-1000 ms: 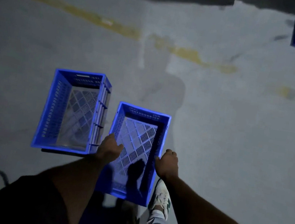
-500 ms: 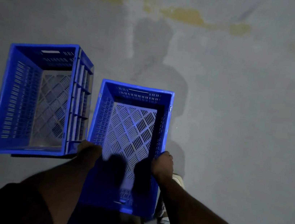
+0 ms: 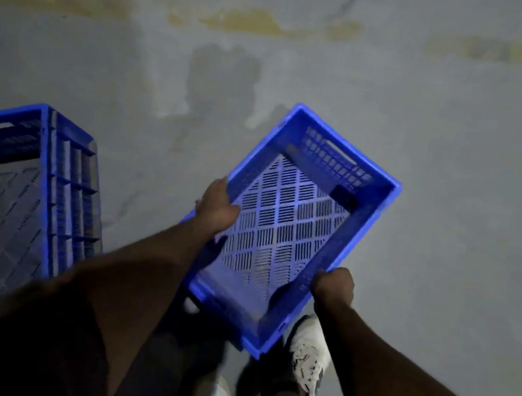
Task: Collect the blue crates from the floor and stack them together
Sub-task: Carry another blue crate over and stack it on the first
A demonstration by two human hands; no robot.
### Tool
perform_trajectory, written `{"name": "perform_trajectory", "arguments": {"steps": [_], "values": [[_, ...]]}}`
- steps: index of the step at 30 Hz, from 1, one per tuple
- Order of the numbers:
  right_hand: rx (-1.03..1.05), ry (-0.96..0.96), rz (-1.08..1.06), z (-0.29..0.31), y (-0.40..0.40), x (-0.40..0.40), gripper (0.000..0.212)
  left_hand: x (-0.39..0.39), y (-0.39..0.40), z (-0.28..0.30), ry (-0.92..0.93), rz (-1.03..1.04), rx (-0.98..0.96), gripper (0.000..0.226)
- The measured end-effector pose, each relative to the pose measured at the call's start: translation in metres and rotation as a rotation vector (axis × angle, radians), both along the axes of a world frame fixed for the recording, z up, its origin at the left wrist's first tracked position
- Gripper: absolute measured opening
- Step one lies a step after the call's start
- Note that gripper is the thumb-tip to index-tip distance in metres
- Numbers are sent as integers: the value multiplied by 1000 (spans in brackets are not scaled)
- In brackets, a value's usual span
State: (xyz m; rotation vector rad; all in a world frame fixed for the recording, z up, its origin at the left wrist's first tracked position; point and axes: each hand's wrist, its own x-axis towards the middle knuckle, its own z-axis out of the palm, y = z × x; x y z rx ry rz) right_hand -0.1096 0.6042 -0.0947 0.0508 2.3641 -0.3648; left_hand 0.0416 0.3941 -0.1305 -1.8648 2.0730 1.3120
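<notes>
Lifted crate (image 3: pixel 294 236) swung rightward (now tilted), gripped between left hand (image 3: pixel 218 208) and right hand (image 3: pixel 334 285).

Second crate (image 3: pixel 18 197) blocks left; floor (image 3: pixel 455 191) open

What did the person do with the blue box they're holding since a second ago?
The held crate has swung round: it was lined up straight beside the other crate, and now it is turned, its far end pointing right, and clearly away from it. The left hand and right hand still grip its two long sides. The other crate stayed empty and untouched on the left.
</notes>
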Motion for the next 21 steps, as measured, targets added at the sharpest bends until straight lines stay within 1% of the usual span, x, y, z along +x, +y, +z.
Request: {"name": "perform_trajectory", "arguments": {"steps": [1,3,5,6,7,8,9,10,11,12,13,15,16,17,18,19,21], "values": [[-25,-17,-116,-3,5,-4,32,-27,3,19,35,-73,19,76],[-81,-67,-354,-16,12,-6,33,-70,19,44,134,-137,74,80],[-178,-108,-527,-36,12,-1,32,-94,42,47,148,-155,32,81],[-241,-131,-583,-44,7,4,27,-98,53,42,133,-150,-8,80],[-316,-172,-642,-43,-2,8,18,-96,63,37,108,-145,-57,80],[-414,-237,-713,-32,-12,11,8,-92,70,28,79,-148,-99,80],[-484,-323,-733,-28,-17,12,8,-87,74,23,19,-155,-130,81],[-524,-377,-701,-26,-18,9,16,-82,77,21,-65,-166,-142,82],[-503,-372,-638,-26,-16,4,19,-76,78,20,-155,-181,-152,85],[-454,-307,-596,-31,-12,-4,17,-71,78,18,-213,-189,-170,87],[-388,-207,-587,-34,-6,-14,21,-68,75,18,-230,-192,-186,89],[-206,-53,-554,-34,8,-36,58,-64,63,17,-185,-204,-254,89],[-112,-4,-536,-31,14,-46,75,-63,56,15,-175,-221,-307,86],[-56,22,-537,-27,17,-55,85,-63,48,13,-204,-257,-357,78],[-31,36,-521,-22,19,-63,88,-63,43,13,-261,-318,-405,66],[-52,46,-537,-23,19,-66,87,-64,41,14,-312,-375,-442,54],[-100,86,-597,-25,19,-73,83,-68,47,16,-304,-407,-474,35]]}}
